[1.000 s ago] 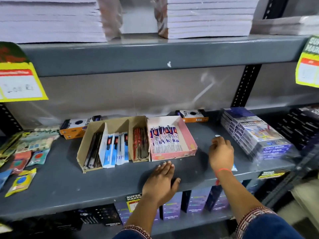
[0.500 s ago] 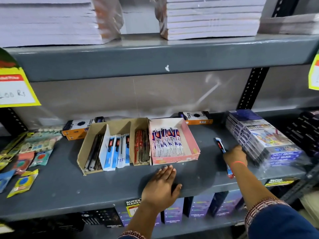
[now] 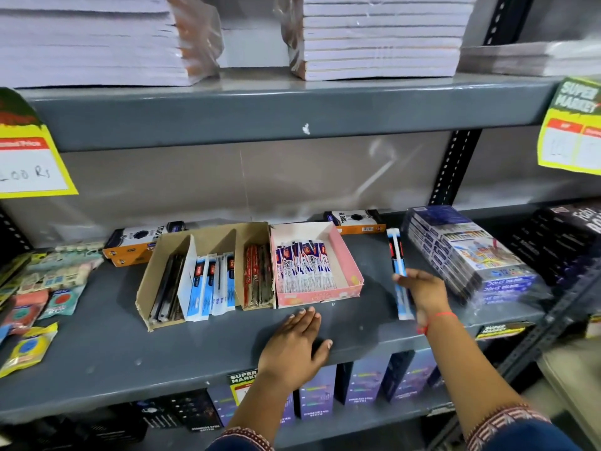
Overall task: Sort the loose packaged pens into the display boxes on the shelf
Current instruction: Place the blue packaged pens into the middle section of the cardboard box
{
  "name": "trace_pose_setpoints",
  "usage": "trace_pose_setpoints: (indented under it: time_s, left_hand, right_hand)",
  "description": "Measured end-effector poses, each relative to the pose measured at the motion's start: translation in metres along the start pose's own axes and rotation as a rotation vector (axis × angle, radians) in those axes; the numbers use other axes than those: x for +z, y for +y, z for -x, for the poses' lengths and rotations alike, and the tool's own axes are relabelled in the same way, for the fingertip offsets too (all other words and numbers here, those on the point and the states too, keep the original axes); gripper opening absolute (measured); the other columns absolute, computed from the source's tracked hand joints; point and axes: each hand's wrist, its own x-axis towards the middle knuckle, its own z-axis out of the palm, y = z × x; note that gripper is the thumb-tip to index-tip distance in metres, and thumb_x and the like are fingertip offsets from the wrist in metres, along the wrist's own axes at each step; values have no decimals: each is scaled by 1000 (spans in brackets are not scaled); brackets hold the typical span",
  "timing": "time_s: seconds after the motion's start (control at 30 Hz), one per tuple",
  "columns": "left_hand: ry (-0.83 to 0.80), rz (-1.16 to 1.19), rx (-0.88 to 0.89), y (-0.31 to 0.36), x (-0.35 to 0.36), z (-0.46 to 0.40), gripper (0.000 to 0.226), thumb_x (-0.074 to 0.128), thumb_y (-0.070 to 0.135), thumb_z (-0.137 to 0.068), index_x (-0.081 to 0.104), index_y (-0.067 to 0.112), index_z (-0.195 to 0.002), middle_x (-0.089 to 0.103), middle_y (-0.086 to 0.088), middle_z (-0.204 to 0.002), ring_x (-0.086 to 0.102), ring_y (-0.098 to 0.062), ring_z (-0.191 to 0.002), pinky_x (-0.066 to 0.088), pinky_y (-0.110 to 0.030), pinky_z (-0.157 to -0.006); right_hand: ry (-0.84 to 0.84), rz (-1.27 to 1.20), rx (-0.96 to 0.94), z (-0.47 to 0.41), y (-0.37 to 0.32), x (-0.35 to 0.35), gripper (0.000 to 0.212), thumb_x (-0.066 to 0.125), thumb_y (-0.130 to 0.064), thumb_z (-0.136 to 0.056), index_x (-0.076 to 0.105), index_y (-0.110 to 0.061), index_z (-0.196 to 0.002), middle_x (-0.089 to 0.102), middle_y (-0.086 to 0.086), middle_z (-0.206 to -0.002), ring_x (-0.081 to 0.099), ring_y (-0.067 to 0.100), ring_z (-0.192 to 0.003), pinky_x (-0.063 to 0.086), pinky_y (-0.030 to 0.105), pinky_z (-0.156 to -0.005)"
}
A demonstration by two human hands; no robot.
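Note:
My right hand [image 3: 422, 291] grips a long blue-and-white packaged pen [image 3: 397, 255], held nearly upright just right of the pink display box [image 3: 353, 271]. That pink box holds a row of white-and-purple pen packets [image 3: 304, 263]. Left of it stands a brown cardboard box [image 3: 148, 281] with three compartments: dark pens [image 3: 167, 288] at left, blue-and-white packaged pens [image 3: 213, 281] in the middle, red pens [image 3: 257, 275] at right. My left hand [image 3: 297, 345] lies flat, palm down, on the grey shelf [image 3: 107, 346] in front of the boxes.
Wrapped stacks of colour-pencil packs [image 3: 465, 252] sit close on the right of my right hand. Orange-and-black boxes [image 3: 354, 221] lie behind the display boxes. Small stationery packets [image 3: 39, 288] cover the shelf's left end. Paper reams [image 3: 380, 37] fill the shelf above; yellow price tags [image 3: 31, 154] hang from it.
My right hand picked a blue-and-white packaged pen up off the shelf beside the pencil packs and raised it more upright. My left hand stayed flat on the shelf.

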Motion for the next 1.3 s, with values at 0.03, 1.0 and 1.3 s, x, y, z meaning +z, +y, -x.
trace_pose_setpoints:
  time_s: [0.03, 1.0, 1.3]
  left_hand:
    - [4, 3, 0, 0, 0, 0, 59, 23, 48, -97, 10, 17, -146, 5, 1, -156, -1, -11, -140, -5, -24, -112]
    - [158, 10, -254, -119, -28, 93, 72, 2, 45, -95, 62, 12, -117, 62, -1, -124, 57, -13, -113, 45, -22, -89]
    - [233, 34, -377, -177, -41, 128, 88, -4, 64, -85, 48, 11, -131, 46, -2, -139, 44, -21, -126, 38, -31, -100]
  right_hand:
    - [-62, -97, 6, 8, -2, 3, 23, 61, 7, -81, 61, -12, -68, 65, 1, -58, 50, 20, -63, 47, 21, -50]
    - [-644, 47, -54, 132, 10, 188, 39, 45, 20, -82, 62, -2, -110, 60, 5, -69, 54, 13, -60, 44, 22, -56]
    - [-499, 376, -151, 139, 37, 276, 32, 49, 14, -79, 69, 4, -102, 59, 11, -85, 53, 19, -81, 45, 15, -55]
